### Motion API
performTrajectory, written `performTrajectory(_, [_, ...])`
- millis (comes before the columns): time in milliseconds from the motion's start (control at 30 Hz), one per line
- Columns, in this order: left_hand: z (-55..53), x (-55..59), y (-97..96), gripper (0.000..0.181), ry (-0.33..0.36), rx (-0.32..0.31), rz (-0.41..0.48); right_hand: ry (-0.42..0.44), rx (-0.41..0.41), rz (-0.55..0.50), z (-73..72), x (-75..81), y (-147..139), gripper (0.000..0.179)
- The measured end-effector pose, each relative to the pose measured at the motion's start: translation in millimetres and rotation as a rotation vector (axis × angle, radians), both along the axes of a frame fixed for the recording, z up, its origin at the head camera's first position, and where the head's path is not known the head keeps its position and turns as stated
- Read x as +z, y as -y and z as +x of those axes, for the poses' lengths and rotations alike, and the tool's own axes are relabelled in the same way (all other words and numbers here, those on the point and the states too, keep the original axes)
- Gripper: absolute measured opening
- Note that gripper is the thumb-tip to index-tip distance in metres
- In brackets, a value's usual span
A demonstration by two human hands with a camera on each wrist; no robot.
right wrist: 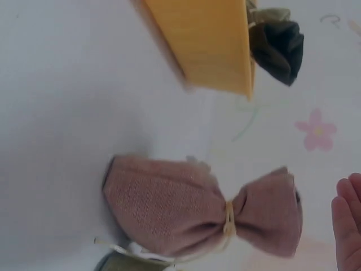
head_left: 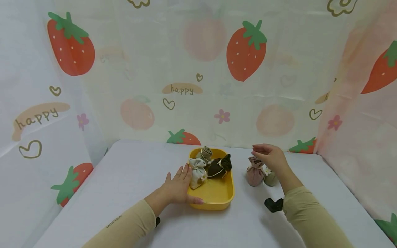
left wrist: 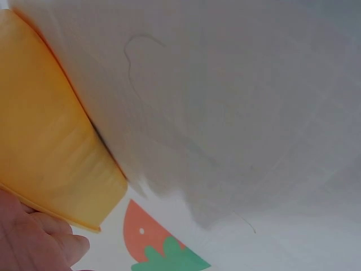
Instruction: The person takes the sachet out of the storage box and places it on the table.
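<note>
My left hand (head_left: 176, 189) rests along the left side of a yellow plastic bin (head_left: 214, 206), its fingers extended at the rim and its thumb over the near corner. Inside the bin are a white drawstring pouch (head_left: 196, 172), a dark brown pouch (head_left: 215, 168) and a grey-green pouch (head_left: 204, 154). To the right, my right hand (head_left: 273, 158) hovers just above a dusty pink pouch (head_left: 255, 174) with nothing in its fingers. In the right wrist view a gap shows between the fingers (right wrist: 347, 217) and the gathered top of the pink pouch (right wrist: 169, 206).
An olive-green pouch (head_left: 271, 179) stands right beside the pink one, partly behind the right forearm. The white table (head_left: 139, 162) carries everything. A cloth (head_left: 149, 69) printed with strawberries hangs along the back and sides. The left wrist view shows the bin's outer wall (left wrist: 51, 135).
</note>
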State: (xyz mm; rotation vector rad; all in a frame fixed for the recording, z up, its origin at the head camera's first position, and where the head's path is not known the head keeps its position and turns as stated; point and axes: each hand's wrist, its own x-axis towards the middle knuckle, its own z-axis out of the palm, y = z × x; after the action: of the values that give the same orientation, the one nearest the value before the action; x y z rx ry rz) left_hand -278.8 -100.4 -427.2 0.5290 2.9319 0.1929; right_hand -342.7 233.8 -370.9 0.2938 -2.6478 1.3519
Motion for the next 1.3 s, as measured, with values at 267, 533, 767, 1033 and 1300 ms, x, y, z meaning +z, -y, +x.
performTrajectory(267, [-1.6, -1.4, 0.9, 0.129, -0.006, -0.006, 0.018, 0.074, 0.088, -0.005, -4.3, -8.8, 26, 0.04])
performTrajectory(533, [-0.1, -0.4, 1.3, 0.128, -0.008, -0.004, 0.029, 0.1, 0.124, 0.067, -4.4, -20.4, 46, 0.034])
performTrajectory(767, [-2.0, -2.7, 1.2, 0.127, -0.014, -0.007, 0.019, 0.152, 0.132, 0.069, -4.9, -32.7, 56, 0.035])
performTrajectory(1033, [-1.4, -1.0, -0.1, 0.126, 0.001, -0.007, 0.025, 0.225, 0.079, 0.081, -6.3, -44.4, 62, 0.037])
performTrajectory(1300, [-1.7, -1.0, 0.4, 0.127, -0.002, -0.003, 0.023, 0.171, 0.089, 0.121, -8.0, -49.5, 66, 0.033])
